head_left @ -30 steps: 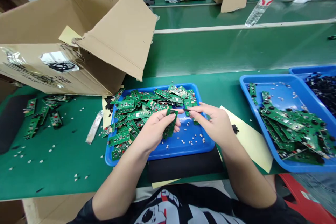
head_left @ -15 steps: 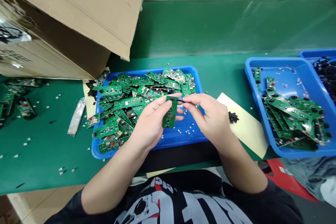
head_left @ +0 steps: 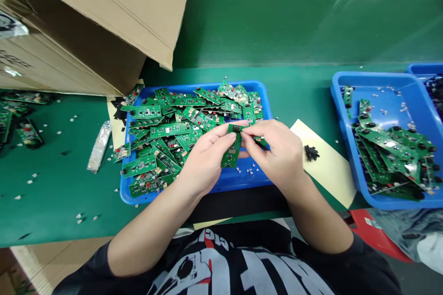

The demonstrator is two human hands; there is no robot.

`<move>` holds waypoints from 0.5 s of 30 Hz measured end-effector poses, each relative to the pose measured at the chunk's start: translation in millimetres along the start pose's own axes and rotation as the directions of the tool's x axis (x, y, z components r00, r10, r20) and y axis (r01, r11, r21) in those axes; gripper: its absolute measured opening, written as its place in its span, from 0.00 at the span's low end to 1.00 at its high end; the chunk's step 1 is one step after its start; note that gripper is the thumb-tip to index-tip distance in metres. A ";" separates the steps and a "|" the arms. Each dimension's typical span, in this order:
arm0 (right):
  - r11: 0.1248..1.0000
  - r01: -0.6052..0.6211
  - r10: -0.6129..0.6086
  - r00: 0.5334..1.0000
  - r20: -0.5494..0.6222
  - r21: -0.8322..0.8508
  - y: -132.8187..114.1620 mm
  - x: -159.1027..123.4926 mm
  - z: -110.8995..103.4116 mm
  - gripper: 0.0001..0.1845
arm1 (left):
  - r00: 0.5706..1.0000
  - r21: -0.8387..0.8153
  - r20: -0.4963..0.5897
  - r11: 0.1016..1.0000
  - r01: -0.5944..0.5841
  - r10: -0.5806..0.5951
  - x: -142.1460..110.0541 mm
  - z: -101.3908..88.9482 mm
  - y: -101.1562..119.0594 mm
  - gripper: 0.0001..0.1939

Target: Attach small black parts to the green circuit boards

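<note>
Your left fingers (head_left: 223, 144) pinch green board (head_left: 231, 156) above blue tray (head_left: 226, 179); right fingers (head_left: 258, 129) narrow, can't tell what's held. Loose grip could drop board.

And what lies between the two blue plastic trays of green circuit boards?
The head view shows a pale yellow sheet with a small black pile on it.

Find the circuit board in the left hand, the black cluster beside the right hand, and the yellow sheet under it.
Circuit board (head_left: 232, 152): head view, on its green face.
Black cluster (head_left: 311, 153): head view, its middle.
Yellow sheet (head_left: 332, 177): head view, bare lower part.
</note>
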State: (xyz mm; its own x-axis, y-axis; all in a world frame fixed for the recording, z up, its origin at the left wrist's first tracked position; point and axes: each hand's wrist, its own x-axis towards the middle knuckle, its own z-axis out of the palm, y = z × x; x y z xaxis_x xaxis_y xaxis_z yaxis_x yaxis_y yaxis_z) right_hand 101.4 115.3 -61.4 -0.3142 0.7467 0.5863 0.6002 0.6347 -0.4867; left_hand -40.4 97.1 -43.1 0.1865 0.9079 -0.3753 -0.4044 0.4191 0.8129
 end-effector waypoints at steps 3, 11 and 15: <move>1.000 0.017 -0.017 1.000 -0.006 -0.014 0.1 -0.1 0.7 0.08 | 1.000 -0.001 -0.003 1.000 -0.026 0.026 1.4 -0.2 -1.9 0.15; 0.999 0.012 -0.013 1.000 -0.012 -0.029 0.7 -0.9 1.5 0.08 | 0.998 0.054 -0.009 0.996 -0.068 0.069 2.7 -3.1 -5.5 0.15; 1.000 0.004 -0.004 1.000 -0.005 -0.023 1.9 -1.3 1.1 0.07 | 0.997 0.071 0.003 0.995 -0.071 0.071 1.5 -3.5 -5.0 0.15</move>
State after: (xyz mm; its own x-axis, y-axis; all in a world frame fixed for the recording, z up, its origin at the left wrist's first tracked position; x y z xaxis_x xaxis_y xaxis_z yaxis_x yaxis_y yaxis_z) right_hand 102.2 115.7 -63.8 -0.3130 0.7428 0.5919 0.6159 0.6331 -0.4688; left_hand -41.2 96.4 -49.3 0.1599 0.9354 -0.3155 -0.3516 0.3526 0.8672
